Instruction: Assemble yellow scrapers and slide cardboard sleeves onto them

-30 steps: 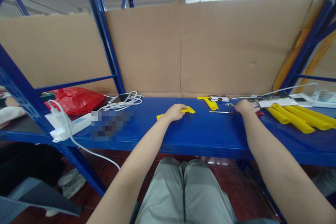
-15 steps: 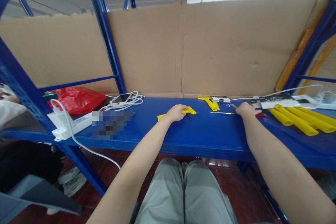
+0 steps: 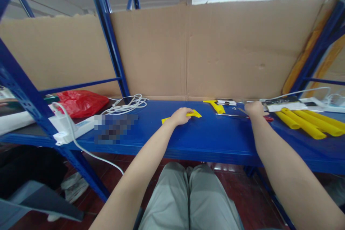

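Observation:
My left hand [image 3: 181, 116] is closed around a yellow piece [image 3: 196, 114] lying on the blue tabletop, with its ends showing on both sides. Over to the right, my right hand [image 3: 254, 109] has its fingers pressed together around a thin grey tool [image 3: 243, 111], whose tip points left. Beneath that hand, a long metal tool [image 3: 230, 115] with a red handle [image 3: 268, 119] lies on the table. Another yellow piece [image 3: 217, 107] rests between the hands, beside a small black-and-white item [image 3: 226, 102]. Several yellow tubes [image 3: 309, 124] lie right of my right hand.
Coiled white cable [image 3: 132, 104], a white power strip [image 3: 81, 129] and a red plastic bag [image 3: 81, 102] are at the left. A cardboard panel [image 3: 229, 50] stands behind the blue table [image 3: 205, 151]. Blue posts rise at both sides; another person's arm shows far left.
My right hand has moved slightly right and back, with the thin grey tool. My left hand stays on the yellow piece. The other person's arm at the far left has shifted.

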### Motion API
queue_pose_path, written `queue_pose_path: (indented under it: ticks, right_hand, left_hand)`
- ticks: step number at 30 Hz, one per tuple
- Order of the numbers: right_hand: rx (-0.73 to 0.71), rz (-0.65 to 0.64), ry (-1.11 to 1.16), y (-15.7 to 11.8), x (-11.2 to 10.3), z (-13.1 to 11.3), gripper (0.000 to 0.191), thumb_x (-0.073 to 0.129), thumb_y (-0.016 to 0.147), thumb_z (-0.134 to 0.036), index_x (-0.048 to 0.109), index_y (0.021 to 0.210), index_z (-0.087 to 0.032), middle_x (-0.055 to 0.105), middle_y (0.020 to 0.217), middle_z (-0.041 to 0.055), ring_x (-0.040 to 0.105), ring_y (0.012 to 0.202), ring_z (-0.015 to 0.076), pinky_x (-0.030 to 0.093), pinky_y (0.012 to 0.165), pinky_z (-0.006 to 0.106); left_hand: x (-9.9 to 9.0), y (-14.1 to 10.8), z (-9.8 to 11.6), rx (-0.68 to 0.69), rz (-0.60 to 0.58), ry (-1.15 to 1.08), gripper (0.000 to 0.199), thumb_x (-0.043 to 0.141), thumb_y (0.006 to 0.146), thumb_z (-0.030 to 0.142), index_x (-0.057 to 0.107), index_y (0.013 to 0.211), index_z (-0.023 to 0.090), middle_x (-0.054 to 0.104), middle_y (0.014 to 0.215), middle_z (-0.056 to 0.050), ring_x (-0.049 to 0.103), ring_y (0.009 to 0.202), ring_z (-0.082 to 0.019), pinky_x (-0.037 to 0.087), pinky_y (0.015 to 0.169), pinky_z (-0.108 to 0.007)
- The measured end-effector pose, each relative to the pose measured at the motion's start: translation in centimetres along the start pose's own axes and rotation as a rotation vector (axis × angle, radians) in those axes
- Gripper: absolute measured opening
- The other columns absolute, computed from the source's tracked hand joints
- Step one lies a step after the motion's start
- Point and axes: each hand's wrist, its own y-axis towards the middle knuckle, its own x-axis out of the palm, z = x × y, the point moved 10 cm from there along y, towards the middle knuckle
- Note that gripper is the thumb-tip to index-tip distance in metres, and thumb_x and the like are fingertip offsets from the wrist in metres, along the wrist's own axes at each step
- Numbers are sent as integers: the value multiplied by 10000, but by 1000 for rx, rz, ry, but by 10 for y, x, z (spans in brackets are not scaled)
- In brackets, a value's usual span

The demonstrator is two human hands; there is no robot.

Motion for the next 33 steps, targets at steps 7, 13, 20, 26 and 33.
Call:
queue_pose_path:
  ticks: [7, 13, 20, 26, 33]
  right_hand:
    - [193, 35, 493, -3, -13, 3, 278, 642, 808, -178, 709, 1065, -95, 710, 1076, 175, 658, 1046, 298, 536, 864, 390]
    - [149, -239, 753, -18, 13, -27, 154, 688, 767, -147, 669, 918, -134, 683, 785, 59, 624, 691, 151, 503, 590, 252]
    - [-212, -762, 638, -97, 53, -104, 222, 795, 683, -265, 601, 658, -159, 534, 558, -25, 440, 512, 82, 357, 500, 224]
    - [-263, -945, 573, -155, 74, -125, 226, 710, 751, -180, 509, 648, -176, 385, 472, -85, 293, 415, 34, 215, 419, 181]
    - [-305, -992, 508, -163, 78, -123, 282, 651, 828, -189, 461, 620, -184, 390, 464, -73, 320, 400, 33, 197, 391, 172]
  left_hand:
    - [-1, -1, 0, -21, 1, -17, 340, 594, 877, 140, 713, 1186, 215, 688, 1262, -36, 620, 1197, -226, 422, 1091, -331]
    - [0, -2, 5, -13, -13, 4, 335, 578, 887, 153, 713, 1186, 219, 684, 1270, -33, 617, 1199, -222, 429, 1079, -314]
    - [2, -1, 15, 14, -24, 102, 374, 614, 854, 136, 693, 1216, 182, 676, 1259, -83, 624, 1162, -237, 443, 1049, -312]
    - [-1, -2, 27, 88, 1, 134, 389, 602, 861, 124, 677, 1232, 213, 675, 1180, -68, 640, 1077, -210, 469, 1001, -318]
    - [-3, -2, 28, 126, 53, 156, 418, 617, 859, 133, 643, 1267, 222, 641, 1157, -68, 637, 1049, -213, 484, 961, -324]
